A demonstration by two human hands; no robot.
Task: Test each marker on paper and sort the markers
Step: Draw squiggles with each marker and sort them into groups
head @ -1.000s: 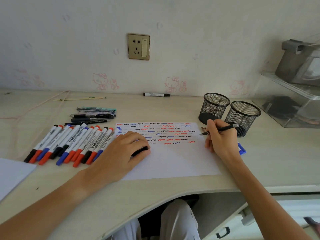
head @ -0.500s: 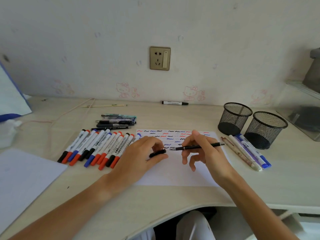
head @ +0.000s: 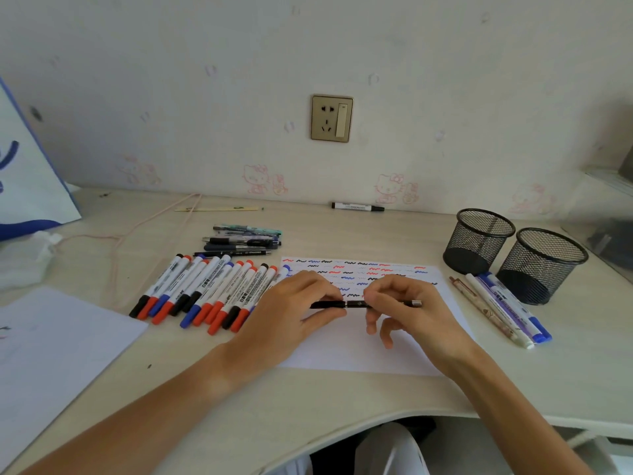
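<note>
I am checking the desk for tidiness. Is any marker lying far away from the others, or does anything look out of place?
Yes. One marker lies alone against the wall, far from the marker row. Both mesh cups look empty, while three pens lie on the desk beside them.

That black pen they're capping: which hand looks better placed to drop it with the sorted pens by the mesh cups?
Probably the right hand. It grips the black pen by its barrel and is nearer the sorted pens beside the mesh cups. The left hand only pinches the cap end.
</note>
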